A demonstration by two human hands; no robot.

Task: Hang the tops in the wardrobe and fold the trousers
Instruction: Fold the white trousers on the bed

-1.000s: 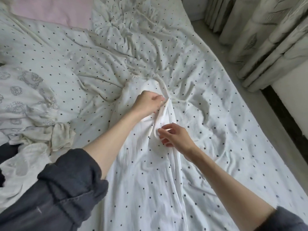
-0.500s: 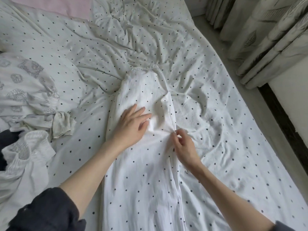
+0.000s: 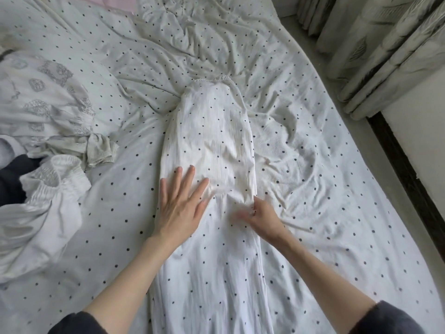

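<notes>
Partly blurred right hand (image 3: pixel 262 216) fingers (image 3: pixel 243 216)

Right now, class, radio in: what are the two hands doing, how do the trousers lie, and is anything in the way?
Left hand flat, pressing the dotted trousers. Right hand blurred at their right edge, grip unclear. Trousers lengthwise on bed, unfolded. Clothes pile left, apart.

No readable text, label, brand, number or sign appears on anything in view.
</notes>
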